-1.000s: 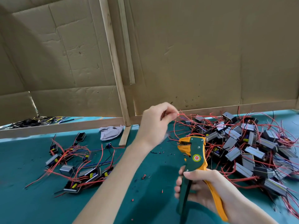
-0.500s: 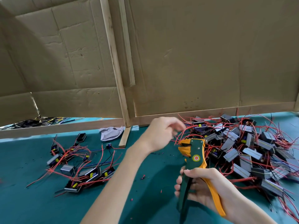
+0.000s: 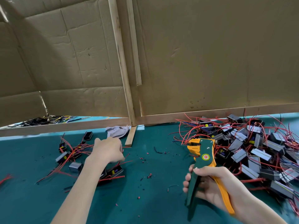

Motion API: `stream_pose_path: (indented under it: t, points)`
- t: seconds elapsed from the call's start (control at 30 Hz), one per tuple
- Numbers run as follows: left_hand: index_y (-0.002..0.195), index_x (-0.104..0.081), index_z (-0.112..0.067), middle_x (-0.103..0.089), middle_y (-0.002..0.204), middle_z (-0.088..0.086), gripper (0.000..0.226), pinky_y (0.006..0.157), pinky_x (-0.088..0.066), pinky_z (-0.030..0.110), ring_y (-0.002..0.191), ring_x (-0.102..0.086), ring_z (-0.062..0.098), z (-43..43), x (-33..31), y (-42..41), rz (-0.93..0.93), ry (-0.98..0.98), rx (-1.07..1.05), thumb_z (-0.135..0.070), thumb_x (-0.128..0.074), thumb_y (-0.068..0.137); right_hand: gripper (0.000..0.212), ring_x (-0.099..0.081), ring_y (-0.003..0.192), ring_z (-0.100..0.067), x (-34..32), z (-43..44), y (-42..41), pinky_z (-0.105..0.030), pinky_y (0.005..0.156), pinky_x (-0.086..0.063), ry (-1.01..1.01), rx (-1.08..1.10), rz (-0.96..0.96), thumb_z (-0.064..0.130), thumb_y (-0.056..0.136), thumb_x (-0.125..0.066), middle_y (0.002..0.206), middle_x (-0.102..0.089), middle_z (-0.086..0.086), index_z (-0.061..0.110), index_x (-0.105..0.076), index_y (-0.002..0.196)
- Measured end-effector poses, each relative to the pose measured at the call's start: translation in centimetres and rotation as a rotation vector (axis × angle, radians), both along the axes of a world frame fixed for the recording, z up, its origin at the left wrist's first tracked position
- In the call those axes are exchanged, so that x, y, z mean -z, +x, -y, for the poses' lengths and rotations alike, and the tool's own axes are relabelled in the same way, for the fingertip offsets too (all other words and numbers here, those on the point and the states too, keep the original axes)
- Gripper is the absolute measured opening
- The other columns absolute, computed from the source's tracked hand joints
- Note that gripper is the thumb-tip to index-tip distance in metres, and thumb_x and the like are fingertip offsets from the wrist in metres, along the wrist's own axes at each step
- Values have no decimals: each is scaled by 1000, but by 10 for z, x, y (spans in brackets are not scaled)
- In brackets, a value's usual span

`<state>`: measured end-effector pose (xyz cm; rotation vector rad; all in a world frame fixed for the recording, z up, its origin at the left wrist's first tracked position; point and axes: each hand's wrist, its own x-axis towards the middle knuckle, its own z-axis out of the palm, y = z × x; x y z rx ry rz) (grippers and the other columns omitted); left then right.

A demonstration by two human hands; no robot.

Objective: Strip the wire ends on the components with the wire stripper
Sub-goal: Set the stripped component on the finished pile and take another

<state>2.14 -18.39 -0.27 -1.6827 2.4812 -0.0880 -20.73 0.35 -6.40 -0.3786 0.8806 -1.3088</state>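
Backed from ten to two o'clock by a cardboard wall (image 3: 210, 54) on wooden battens (image 3: 121, 62). Below it, a green tabletop (image 3: 153, 204).

Heaped at three o'clock, up to the wall's foot: the large pile of components (image 3: 252, 149), grey-cased blocks tangled in red leads (image 3: 188, 126). At nine o'clock, well apart from it: the small pile of components (image 3: 71, 159), a handful with leads splayed outward. Judging by the layout, unstripped stock at three and finished pieces at nine, though the wire tips are too small to confirm.

Over the small pile's inner edge, blurred: the left hand (image 3: 107, 151), fingers pointing down toward the leads. Impossible to tell whether pinching a wire or empty.

At five o'clock: the right hand (image 3: 210, 183), wrapped round both handles of the wire stripper (image 3: 205, 156). Green and orange tool, head up, just beside the large pile's near edge. Handles spread, not squeezed. No wire plainly in its mouth.

Scattered at six o'clock between the hands: tiny red and black insulation scraps (image 3: 149, 176).

Looks like the changeover between pieces, with one being dealt with at the small pile. Next, most likely: reach across to three o'clock, lift one component clear of the tangle without dragging its neighbours, single out one lead, feed its tip squarely into the stripper's mouth, then squeeze.
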Motion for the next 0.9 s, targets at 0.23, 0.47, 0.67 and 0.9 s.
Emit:
stream_pose_path:
  t: [0.23, 0.47, 0.67, 0.9]
  points:
    - [81, -69, -24, -67, 85, -11, 12, 83, -35, 34, 90, -55, 15, -2, -2, -8, -378, 52, 123, -35, -67, 87, 40, -65, 69, -42, 5, 0, -3, -50, 66, -57, -20, 12, 14, -1, 36, -83, 79, -61, -26, -4, -70, 74]
    - [69, -64, -28, -67, 74, -11, 17, 89, -39, 37, 81, -59, 15, -21, -11, -29, -919, -178, 239, -31, -69, 86, 34, -64, 71, -41, 5, -1, -1, -50, 67, -57, -39, -4, 12, 0, 44, -79, 80, -60, -25, -3, -68, 76]
    - [90, -71, -17, -65, 82, -18, 4, 89, -47, 48, 89, -59, 12, -36, -19, -39, -1236, -466, 331, -16, -66, 89, 60, -64, 73, -42, 6, -2, -2, -50, 69, -57, -35, 3, 9, 0, 30, -90, 82, -61, -26, -5, -65, 84]
    - [92, -57, -15, -66, 65, -3, 11, 78, -53, 27, 79, -69, 22, -57, -21, -60, -1816, 116, 436, -15, -48, 99, 32, -64, 67, -41, 1, -3, 3, -48, 63, -58, -69, 11, -42, 1, 57, -67, 76, -60, -25, -4, -61, 88]
